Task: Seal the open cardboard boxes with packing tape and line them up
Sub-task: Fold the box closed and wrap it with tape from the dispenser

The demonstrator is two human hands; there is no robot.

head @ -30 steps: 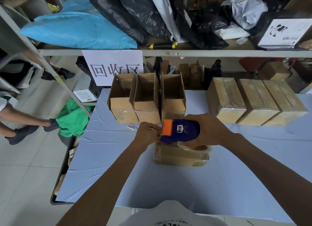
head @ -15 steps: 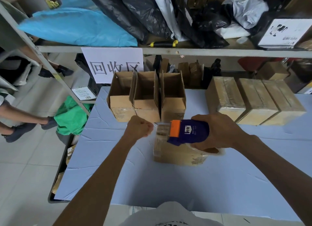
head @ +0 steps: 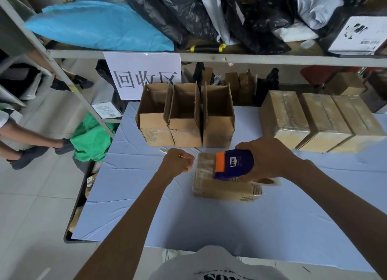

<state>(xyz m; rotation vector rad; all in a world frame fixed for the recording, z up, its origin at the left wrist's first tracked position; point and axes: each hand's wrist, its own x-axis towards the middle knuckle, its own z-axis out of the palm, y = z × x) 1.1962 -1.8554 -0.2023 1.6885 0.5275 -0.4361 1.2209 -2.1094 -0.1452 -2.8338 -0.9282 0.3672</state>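
A small closed cardboard box (head: 222,188) lies on the blue-covered table (head: 209,221) in front of me. My right hand (head: 270,160) grips a blue and orange tape dispenser (head: 233,164) just above the box's top. My left hand (head: 178,161) is curled in a fist left of the box and pinches the end of the clear tape, which shows only faintly between hand and dispenser. Three open boxes (head: 184,120) stand side by side at the back. Three taped boxes (head: 322,120) sit in a row at the back right.
A metal shelf (head: 209,56) with black bags, a blue bag and a yellow-black knife hangs over the table's far edge, with a white paper sign (head: 144,74) taped to it. Someone's legs (head: 27,141) and a green cloth (head: 92,139) are on the floor to the left.
My left hand has pulled away leftward from the dispenser, drawing tape out. My right hand has carried the dispenser to the right over the box.
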